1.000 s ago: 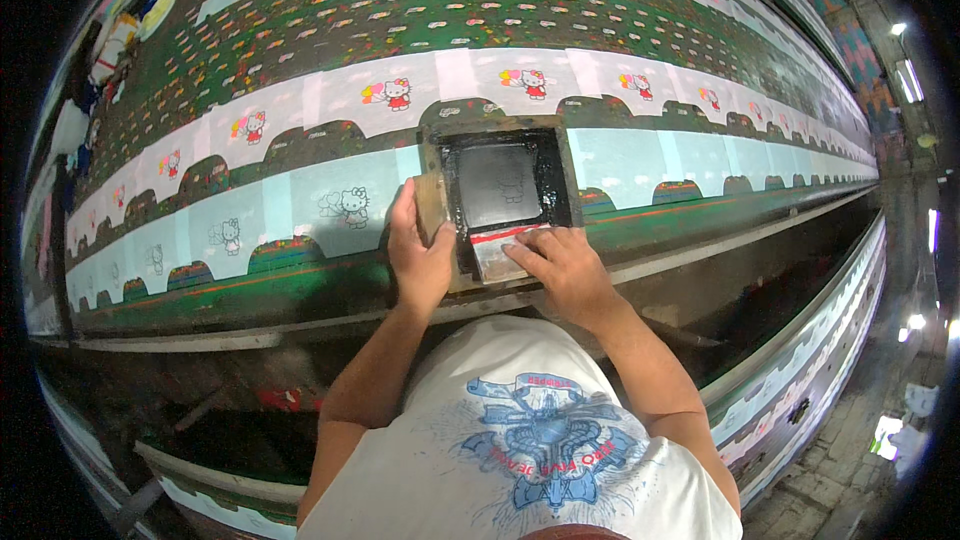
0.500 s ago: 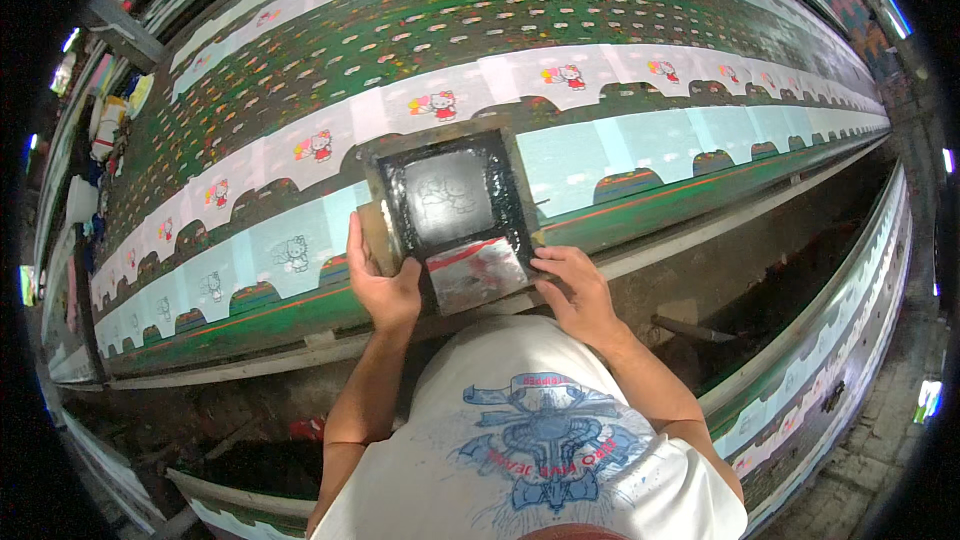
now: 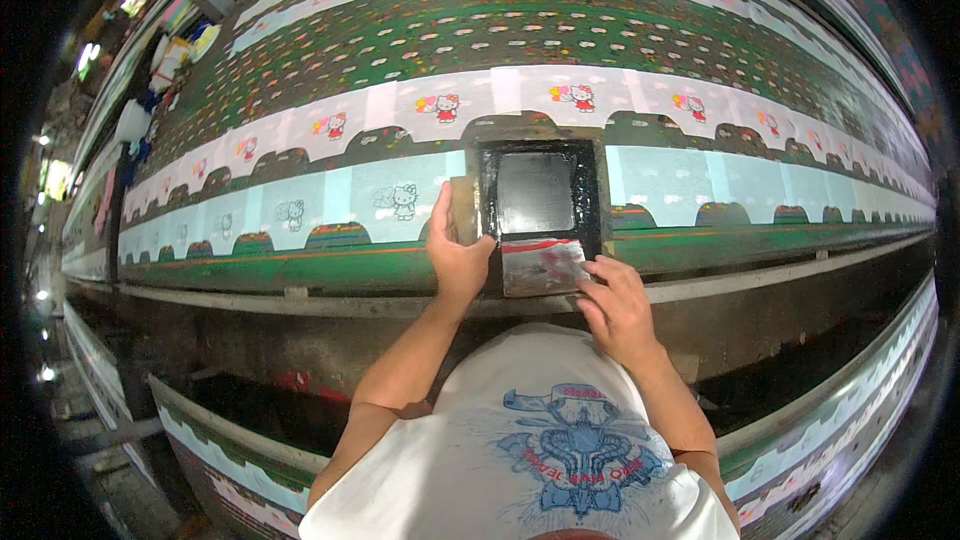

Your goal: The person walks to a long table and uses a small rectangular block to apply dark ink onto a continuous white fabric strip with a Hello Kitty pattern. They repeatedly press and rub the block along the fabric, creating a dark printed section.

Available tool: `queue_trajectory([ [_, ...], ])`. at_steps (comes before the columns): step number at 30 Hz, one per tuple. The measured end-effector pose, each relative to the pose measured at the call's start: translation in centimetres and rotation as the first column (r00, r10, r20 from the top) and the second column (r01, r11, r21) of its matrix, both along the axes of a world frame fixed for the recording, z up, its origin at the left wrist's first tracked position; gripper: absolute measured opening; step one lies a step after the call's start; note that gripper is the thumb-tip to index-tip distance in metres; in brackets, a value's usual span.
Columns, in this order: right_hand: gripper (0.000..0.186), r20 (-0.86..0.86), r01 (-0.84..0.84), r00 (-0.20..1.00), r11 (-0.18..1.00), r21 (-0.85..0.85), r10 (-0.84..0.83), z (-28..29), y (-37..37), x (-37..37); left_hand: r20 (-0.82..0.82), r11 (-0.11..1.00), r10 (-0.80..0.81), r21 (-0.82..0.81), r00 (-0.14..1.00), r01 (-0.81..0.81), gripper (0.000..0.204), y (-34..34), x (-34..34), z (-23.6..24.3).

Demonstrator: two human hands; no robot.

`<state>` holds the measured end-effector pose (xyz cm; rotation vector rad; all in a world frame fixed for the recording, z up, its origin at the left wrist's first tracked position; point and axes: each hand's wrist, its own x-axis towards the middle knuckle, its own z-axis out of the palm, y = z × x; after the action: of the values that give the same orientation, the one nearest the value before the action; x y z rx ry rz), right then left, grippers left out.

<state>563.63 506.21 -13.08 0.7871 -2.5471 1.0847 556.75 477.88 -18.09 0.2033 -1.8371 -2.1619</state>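
Observation:
A screen-printing frame (image 3: 592, 195) with black, glossy ink round its inner edge lies over the row of light-blue fabric pieces (image 3: 340, 208). Its mesh window (image 3: 537, 190) looks smooth and dark grey. A silvery panel (image 3: 540, 272) with a red stripe along its top fills the near end. My left hand (image 3: 460, 260) is closed round the frame's left side, thumb on top. With bent fingers, my right hand (image 3: 622, 310) grips the near right corner, beside the panel. Left of the frame, one blue piece carries a black outline cat figure (image 3: 394, 202).
Beyond the frame runs a row of pink fabric pieces (image 3: 510, 100) with coloured cat prints. The green table (image 3: 400, 260) ends in a pale rail (image 3: 400, 298) close to my body. Another table with fabric strips (image 3: 830, 440) stands at the lower right.
The frame has turned from tilted to square with the fabric row. Both hands have moved with it, and my view has shifted. A blue piece with a black outline shows left of it.

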Motion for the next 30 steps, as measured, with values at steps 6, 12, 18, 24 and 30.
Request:
queue_trajectory([
  [6, 0.047, -0.038, -0.163, 0.983, 0.954, 0.252, 0.178, 1.2, -3.1, -3.2, 0.011, 0.990, 0.011, -0.141, 1.000, -0.009, 0.102, -0.3, -0.3, 0.2],
  [12, 0.031, 0.145, -0.277, 0.960, 0.878, 0.391, 0.238, 4.7, -3.3, -7.1, 0.077, 0.999, -0.009, -0.038, 0.997, 0.012, 0.099, -0.2, -0.4, 0.3],
  [18, 0.038, 0.230, -0.313, 0.943, 0.870, 0.380, 0.240, 5.8, -3.9, -15.5, 0.003, 0.997, -0.022, 0.075, 1.000, 0.022, 0.090, -1.8, -1.3, -2.4],
  [24, 0.041, 0.094, -0.175, 0.984, 0.924, 0.340, 0.152, 4.1, -5.8, -20.5, 0.080, 0.988, -0.153, 0.042, 0.985, 0.150, 0.081, -3.4, -1.4, -2.2],
  [30, 0.066, 0.099, -0.171, 0.985, 0.899, 0.402, 0.143, 3.2, -6.1, -16.6, 0.061, 0.989, -0.071, -0.122, 0.996, 0.078, 0.082, -3.1, -0.8, -2.5],
])
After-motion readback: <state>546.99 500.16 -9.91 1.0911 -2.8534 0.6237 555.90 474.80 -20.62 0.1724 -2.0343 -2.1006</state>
